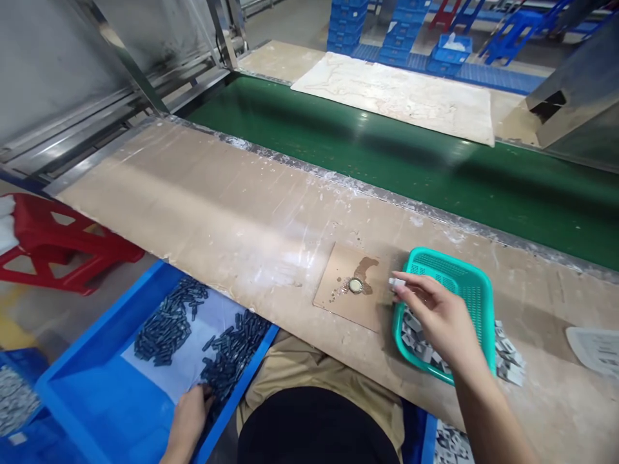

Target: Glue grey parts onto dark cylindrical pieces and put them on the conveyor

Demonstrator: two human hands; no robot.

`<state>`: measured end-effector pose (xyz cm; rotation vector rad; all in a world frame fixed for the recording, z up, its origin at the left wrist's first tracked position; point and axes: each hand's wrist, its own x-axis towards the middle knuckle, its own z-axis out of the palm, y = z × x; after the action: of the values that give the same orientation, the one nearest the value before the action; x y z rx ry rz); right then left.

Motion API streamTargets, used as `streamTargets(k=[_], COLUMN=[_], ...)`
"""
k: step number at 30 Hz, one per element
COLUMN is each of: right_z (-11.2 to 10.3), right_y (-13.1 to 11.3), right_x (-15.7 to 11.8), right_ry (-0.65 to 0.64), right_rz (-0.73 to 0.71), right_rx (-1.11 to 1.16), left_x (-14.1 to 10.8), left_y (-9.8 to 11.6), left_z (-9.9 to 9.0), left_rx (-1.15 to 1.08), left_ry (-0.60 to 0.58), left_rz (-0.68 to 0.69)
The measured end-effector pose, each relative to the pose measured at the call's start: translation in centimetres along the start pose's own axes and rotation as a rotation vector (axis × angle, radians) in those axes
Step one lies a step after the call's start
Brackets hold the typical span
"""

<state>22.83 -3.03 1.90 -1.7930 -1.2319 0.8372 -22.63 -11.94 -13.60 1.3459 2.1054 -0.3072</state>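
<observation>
R. hand (442, 319), right of ctr. in the frame, has thumb & index closed on a small pale piece (397, 282), its free end poking out left of the fingertips; long axis too small to be sure of. L. hand (189, 415), lower left, has fingers curled in at the bottom end of the nearer dark pile (236, 348); can't tell if it's gripping a pc. or just touching. Key relation: dark pcs. lie down & left of the r. hand, well apart from it, across the cardboard square (333, 283); l. hand is by far the nearer. They're elongated, axes pointing every which way.

Materials: dark pcs. look stubby, hard, slightly glossy, in two heaps on a thin white sheet (174, 380) inside a smooth blue plastic tray (77, 361). R. hand is over a teal basket (486, 283), perforated plastic, rounded corners, w/ blocky grey-white pcs. (411, 328) in the bottom; more of the same (507, 354) sit just right of it on the tabletop (217, 206), which is brown, flat & scuffed w/ white marks. Cardboard is matte, w/ a dark wet-looking stain & a small round pale-faced item (356, 285) on top.
</observation>
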Motion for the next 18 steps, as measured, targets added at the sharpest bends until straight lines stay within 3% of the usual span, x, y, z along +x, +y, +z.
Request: streamTargets(k=[3,7,9,14,18], right_z=[1.9,3.5,3.7,4.1,4.1], right_y=[-0.2,0.3,0.5,0.9,1.0], right_x=[0.7,1.2,1.2,1.1,1.1], right_ry=[-0.004,-0.051,-0.062,-0.058,-0.077], right_rz=[-0.22,-0.318,-0.365,-0.392,-0.342], right_rx=[-0.27,-0.416,-0.477,-0.538,-0.524], left_x=[-0.4,-1.0,-1.5,-3.1,-4.1], left_y=[0.2,1.8,3.2,8.2,13.4], left_z=[-1.0,-4.1,-5.8,-8.7,-9.3], left_rx=[-0.275,-1.053,-1.3,-1.565,-1.661], left_ry=[0.041,-0.002,-0.052,-0.096,-0.298], left_rz=[-0.131,-0.371,-0.417,-0.36,-0.158])
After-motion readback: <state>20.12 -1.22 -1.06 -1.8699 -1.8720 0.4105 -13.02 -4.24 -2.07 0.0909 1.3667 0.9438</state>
